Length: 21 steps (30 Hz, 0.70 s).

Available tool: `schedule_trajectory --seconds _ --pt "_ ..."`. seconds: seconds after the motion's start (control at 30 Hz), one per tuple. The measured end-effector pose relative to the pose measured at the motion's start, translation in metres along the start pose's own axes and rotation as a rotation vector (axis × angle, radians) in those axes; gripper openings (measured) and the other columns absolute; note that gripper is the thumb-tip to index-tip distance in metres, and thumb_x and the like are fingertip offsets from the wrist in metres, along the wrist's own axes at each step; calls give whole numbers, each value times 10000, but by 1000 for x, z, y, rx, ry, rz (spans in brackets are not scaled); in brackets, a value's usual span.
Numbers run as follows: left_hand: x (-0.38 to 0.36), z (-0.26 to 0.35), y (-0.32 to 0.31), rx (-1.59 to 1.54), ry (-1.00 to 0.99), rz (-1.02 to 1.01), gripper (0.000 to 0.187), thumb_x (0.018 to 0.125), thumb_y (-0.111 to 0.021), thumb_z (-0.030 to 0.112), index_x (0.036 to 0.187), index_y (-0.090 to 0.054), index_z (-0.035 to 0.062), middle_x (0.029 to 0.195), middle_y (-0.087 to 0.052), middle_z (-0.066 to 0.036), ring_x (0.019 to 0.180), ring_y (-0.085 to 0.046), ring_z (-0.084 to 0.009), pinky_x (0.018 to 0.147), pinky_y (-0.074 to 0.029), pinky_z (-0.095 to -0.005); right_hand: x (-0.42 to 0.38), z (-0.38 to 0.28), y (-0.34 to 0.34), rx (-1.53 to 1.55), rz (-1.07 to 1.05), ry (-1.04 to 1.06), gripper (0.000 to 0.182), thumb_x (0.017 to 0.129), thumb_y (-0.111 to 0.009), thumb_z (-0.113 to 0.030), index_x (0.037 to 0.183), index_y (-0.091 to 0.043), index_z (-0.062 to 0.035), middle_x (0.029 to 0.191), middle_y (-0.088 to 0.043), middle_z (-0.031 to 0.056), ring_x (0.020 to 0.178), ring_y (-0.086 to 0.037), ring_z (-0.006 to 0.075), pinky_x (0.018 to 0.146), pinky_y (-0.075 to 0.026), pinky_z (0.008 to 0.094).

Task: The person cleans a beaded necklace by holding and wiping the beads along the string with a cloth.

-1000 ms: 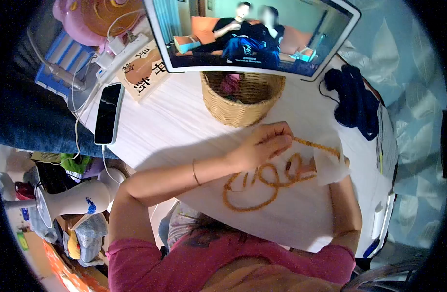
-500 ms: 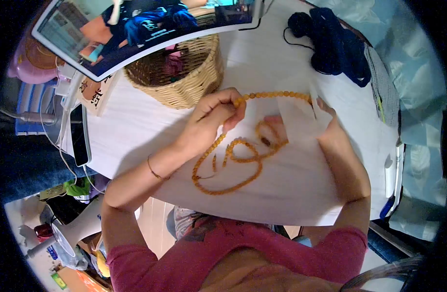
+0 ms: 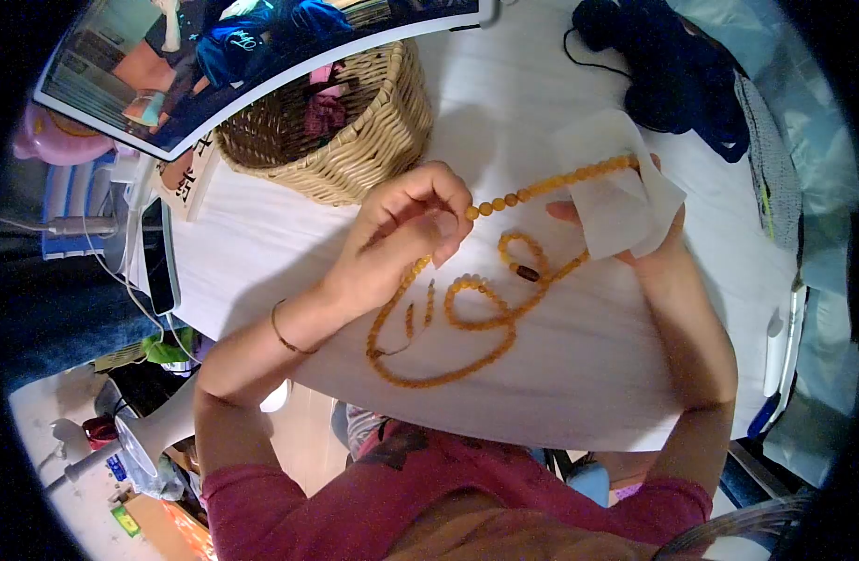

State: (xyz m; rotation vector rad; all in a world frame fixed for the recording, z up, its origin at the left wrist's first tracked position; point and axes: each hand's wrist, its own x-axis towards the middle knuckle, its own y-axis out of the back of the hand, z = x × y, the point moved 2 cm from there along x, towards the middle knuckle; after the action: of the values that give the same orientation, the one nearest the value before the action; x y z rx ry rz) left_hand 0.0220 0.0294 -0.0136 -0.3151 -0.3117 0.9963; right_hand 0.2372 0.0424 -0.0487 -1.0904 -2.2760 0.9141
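A long string of amber-coloured beads (image 3: 443, 379) lies looped on the white tabletop, with a dark brown bead and two short beaded tassels among the loops. My left hand (image 3: 401, 229) pinches one stretch of the strand between thumb and fingers, raised over the table. From there the beads run taut up and right to my right hand (image 3: 661, 251). That hand is closed around a thin white sheet (image 3: 626, 210), like a tissue or cloth, which hides much of its palm and fingers. The strand's far end meets the sheet's upper edge.
Behind my left hand stands a wicker basket (image 3: 355, 168) with pink items inside, partly under a screen (image 3: 261, 70). Dark blue yarn (image 3: 672, 84) and a grey knitted piece (image 3: 771, 159) lie at right. A phone (image 3: 158, 257) with cables rests at the left edge.
My right hand has turned and moved slightly right and down, showing more fingers beneath the sheet. The taut strand now slants upward to the right. The camera view has shifted a little.
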Motion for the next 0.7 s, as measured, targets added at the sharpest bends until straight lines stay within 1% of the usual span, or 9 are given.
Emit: schedule_trajectory --seconds 0.13,0.2,0.3,0.33,0.4,0.47,0.57,0.6,0.7 --pt "0 -1 3 -7 61 -39 86 741 -360 27 719 -440 5 595 -420 -7 507 -327 -39 462 -267 -169 2 -3 -5 97 -7 -8 492 802 -296 -458 1177 -330 -141 1157 -405 71 1044 -399 274 833 -246 603" --pt "-1 -1 5 -15 115 -33 103 758 -364 45 725 -452 2 598 -430 -9 510 -329 -36 463 -269 -167 1 -4 -4 112 -23 -29 484 804 -296 -449 1176 -332 -140 1156 -404 80 1042 -400 279 824 -254 606" --pt "-2 1 5 -24 112 22 129 786 -385 95 737 -467 8 611 -441 -2 510 -330 -32 462 -267 -160 1 -4 -5 147 -33 -41 482 807 -290 -443 1179 -327 -138 1157 -401 89 1044 -395 289 814 -263 610" --pt "-3 2 5 21 103 19 130 790 -391 103 740 -468 10 611 -438 3 509 -327 -30 459 -263 -158 2 -4 -6 161 -37 -42 483 808 -287 -442 1181 -324 -137 1157 -399 91 1045 -393 293 811 -265 611" --pt "-3 3 2 112 80 15 134 799 -404 119 745 -470 16 610 -432 12 507 -322 -25 452 -254 -153 3 -6 -7 125 -50 -66 471 805 -307 -429 1170 -336 -132 1146 -409 91 1039 -397 292 812 -286 589" --pt "-3 2 1 109 78 -4 113 791 -405 97 744 -469 17 607 -425 16 509 -326 -23 454 -260 -154 3 -8 -6 158 23 -45 463 797 -332 -420 1157 -350 -129 1133 -420 89 1030 -405 286 813 -310 561" --pt "-2 3 -2 88 75 -46 95 779 -389 53 744 -467 11 594 -407 21 507 -333 -22 449 -274 -158 0 -3 4 295 245 46 457 779 -375 -407 1139 -366 -125 1117 -431 84 1022 -414 269 818 -338 508" --pt "-2 2 -3 88 80 -59 97 779 -385 52 746 -467 9 591 -405 22 506 -333 -22 446 -275 -158 0 -2 5 294 269 57 454 775 -388 -399 1136 -368 -125 1118 -430 84 1024 -412 263 824 -338 489" --pt "-2 1 -3 168 113 -54 126 789 -375 63 741 -475 3 565 -391 24 500 -332 -28 443 -277 -158 2 -5 2 198 218 11 448 760 -428 -375 1128 -374 -124 1119 -427 83 1031 -406 245 842 -339 433"
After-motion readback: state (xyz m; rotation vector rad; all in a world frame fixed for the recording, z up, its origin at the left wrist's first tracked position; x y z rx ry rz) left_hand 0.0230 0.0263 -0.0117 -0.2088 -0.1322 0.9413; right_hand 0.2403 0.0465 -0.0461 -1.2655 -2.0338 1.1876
